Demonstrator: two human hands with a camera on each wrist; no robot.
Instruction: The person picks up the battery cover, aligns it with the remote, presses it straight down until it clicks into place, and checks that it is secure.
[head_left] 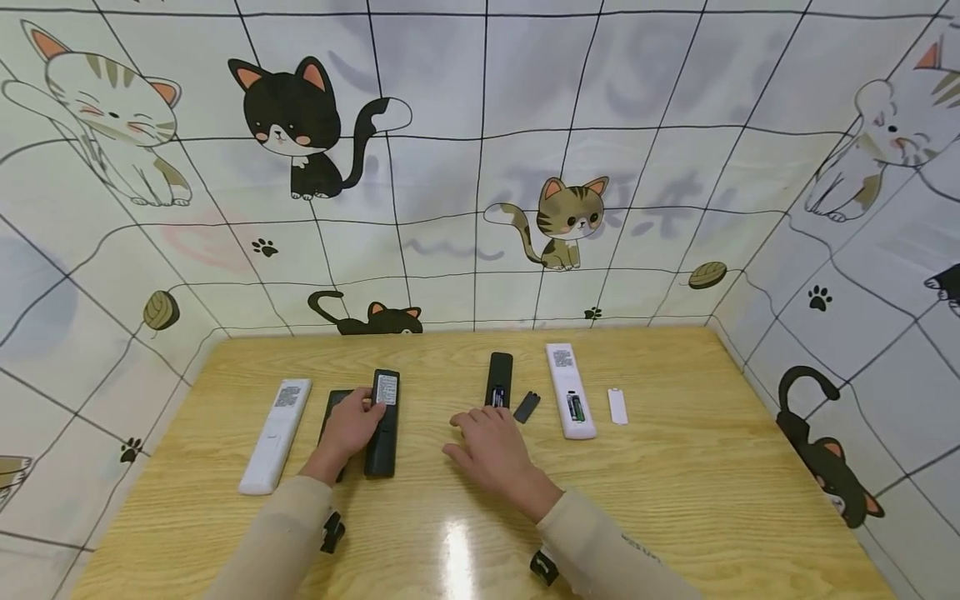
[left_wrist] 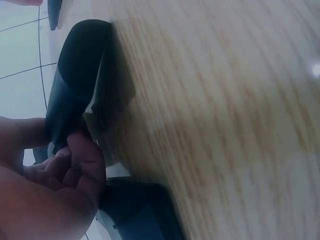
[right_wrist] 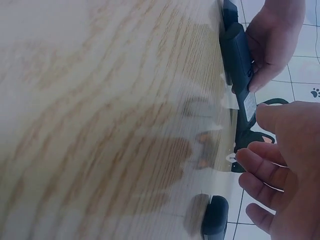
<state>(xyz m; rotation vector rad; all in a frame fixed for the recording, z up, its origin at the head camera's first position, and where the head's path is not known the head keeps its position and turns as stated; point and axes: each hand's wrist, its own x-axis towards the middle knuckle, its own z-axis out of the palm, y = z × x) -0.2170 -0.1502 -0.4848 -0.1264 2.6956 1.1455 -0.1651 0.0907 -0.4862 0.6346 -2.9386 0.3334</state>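
Note:
Thumb and fingers of my left hand (head_left: 351, 429) grip a black remote control (head_left: 382, 457) by its sides, label side up. In the left wrist view this remote (left_wrist: 80, 65) is tilted, its near end raised over the wood. Another dark remote (head_left: 334, 407) lies just left of it, mostly hidden under the hand. My right hand (head_left: 491, 450) holds nothing, fingers loosely spread, close to a black remote with its battery bay uncovered (head_left: 500, 368). Batteries show in that bay, and the hand hides its lower end. A small black battery cover (head_left: 527, 407) lies beside it.
At the right lies a white remote (head_left: 562, 375) with batteries exposed, its white cover (head_left: 617, 406) alongside. Another white remote (head_left: 274, 442) lies at the left. The wooden table (head_left: 712, 467) is bounded by cat-patterned cloth walls (head_left: 442, 183) at the back and sides.

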